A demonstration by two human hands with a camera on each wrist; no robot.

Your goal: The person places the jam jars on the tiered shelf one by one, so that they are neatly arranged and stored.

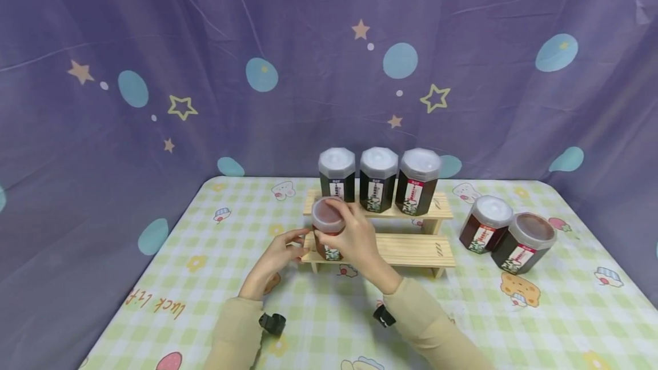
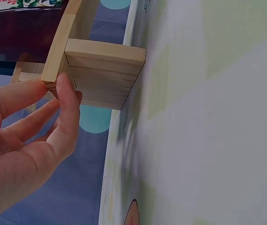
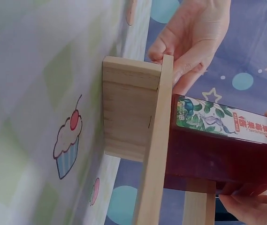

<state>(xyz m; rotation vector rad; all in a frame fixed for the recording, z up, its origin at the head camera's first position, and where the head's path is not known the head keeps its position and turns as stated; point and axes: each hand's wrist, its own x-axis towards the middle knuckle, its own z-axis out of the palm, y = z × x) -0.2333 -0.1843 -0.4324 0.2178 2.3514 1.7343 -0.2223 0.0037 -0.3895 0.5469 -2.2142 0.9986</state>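
Note:
My right hand (image 1: 360, 238) grips a jar of dark red jam (image 1: 326, 218) near its lid, fingers and thumb on either side. This jar stands upright at the left end of the lower step of a two-step wooden rack (image 1: 406, 249). In the right wrist view, the jar's base (image 3: 180, 154) meets the board, its printed label showing. With thumb and fingers, my left hand (image 1: 277, 253) pinches the left end of that lower board; the left wrist view shows the fingertips around the board's end (image 2: 53, 77).
Three dark jars with pale lids, left (image 1: 336, 179), middle (image 1: 378, 179) and right (image 1: 418, 181), line the upper step. Two more jars, one pale-lidded (image 1: 485, 224) and one brown-topped (image 1: 524, 244), stand right of the rack on the checked tablecloth (image 1: 205, 301). A purple curtain (image 1: 308, 119) hangs behind.

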